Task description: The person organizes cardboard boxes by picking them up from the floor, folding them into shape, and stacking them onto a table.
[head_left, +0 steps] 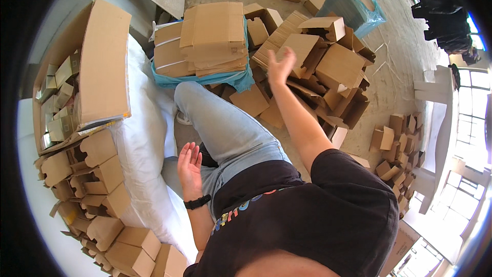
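Over the grey concrete floor (394, 56), right hand (281, 65) raised at arm's length, fingers spread and loose, grasping nothing — nearest to the heap of folded brown cardboard boxes (328, 66) just beyond it, not touching any of them. Lower and closer in, left hand (189, 166) open too, palm turned up, fingers together and slightly curled, empty; black band (197, 202) around its wrist. Beside that hand, a knee in light blue jeans (225, 128), stretched toward a stack of flat brown cardboard sheets (212, 36) resting on blue plastic wrap (205, 78). At far left, a large open brown cardboard carton (105, 61) packed with small flattened pieces, and below it a row of small assembled brown boxes (100, 174) with tabbed flaps, lined along a white padded sheet (141, 143). To the right, well apart from both hands, a second scatter of small brown boxes (397, 149) on the floor. Up top, a blue-wrapped bundle of flat card (353, 5) near the heap. Black T-shirt (328, 215) filling the lower edge.
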A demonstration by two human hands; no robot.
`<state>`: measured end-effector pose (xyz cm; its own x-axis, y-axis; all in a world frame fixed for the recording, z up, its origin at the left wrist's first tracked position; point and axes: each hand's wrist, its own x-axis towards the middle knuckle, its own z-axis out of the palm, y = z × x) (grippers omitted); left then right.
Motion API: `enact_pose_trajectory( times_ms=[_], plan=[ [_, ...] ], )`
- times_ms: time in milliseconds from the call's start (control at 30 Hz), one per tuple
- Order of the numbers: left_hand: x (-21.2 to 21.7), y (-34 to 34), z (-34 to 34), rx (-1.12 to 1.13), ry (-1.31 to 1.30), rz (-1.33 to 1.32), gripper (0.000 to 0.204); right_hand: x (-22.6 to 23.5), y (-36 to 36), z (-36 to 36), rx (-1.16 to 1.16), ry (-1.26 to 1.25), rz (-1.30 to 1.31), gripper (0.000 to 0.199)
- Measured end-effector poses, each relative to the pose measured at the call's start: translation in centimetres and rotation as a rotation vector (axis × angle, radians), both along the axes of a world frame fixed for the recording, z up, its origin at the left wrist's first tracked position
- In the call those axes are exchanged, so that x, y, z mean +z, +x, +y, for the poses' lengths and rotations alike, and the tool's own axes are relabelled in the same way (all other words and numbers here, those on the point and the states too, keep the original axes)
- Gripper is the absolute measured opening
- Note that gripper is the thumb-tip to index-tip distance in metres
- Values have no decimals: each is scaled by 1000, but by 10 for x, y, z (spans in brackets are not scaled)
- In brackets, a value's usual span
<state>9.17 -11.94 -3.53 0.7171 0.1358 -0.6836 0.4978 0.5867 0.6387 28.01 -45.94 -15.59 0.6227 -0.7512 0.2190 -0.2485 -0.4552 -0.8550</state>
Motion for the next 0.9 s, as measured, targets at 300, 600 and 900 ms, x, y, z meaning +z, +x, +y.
enact_pose_trajectory(
  times_ms=[300,600,900],
  plan=[
    [4,9,-3,-42,-6,-13,32,-1,-5,-99,-321,42,417,71],
    [2,8,10,-5,-17,-37,30,67,-24,-53,-238,419,-34,25],
    [6,7,5,-18,-28,-116,30,107,-69,-13,387,1445,-239,30]
  ],
)
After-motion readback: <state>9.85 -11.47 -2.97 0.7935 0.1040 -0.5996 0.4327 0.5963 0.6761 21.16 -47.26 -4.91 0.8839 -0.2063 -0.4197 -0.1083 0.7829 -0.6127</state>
